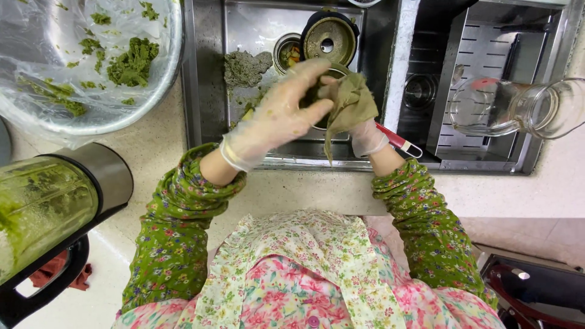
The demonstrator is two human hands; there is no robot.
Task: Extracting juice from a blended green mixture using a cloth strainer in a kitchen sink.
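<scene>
Wringing looks the step in hand: both gloved hands' fingers point(317, 113) grip a green-stained cloth point(350, 103) over the sink point(256, 27), next needing a firmer twist.

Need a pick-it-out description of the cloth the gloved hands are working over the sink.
Start at the steel sink in the counter, its floor smeared with green pulp. Above its near edge, the left hand and right hand, both in clear gloves, meet. The cloth is the olive-green, wet, bunched fabric gripped between them, one corner hanging down; unlike the loose pulp clump nearby, it is woven and folded.
</scene>
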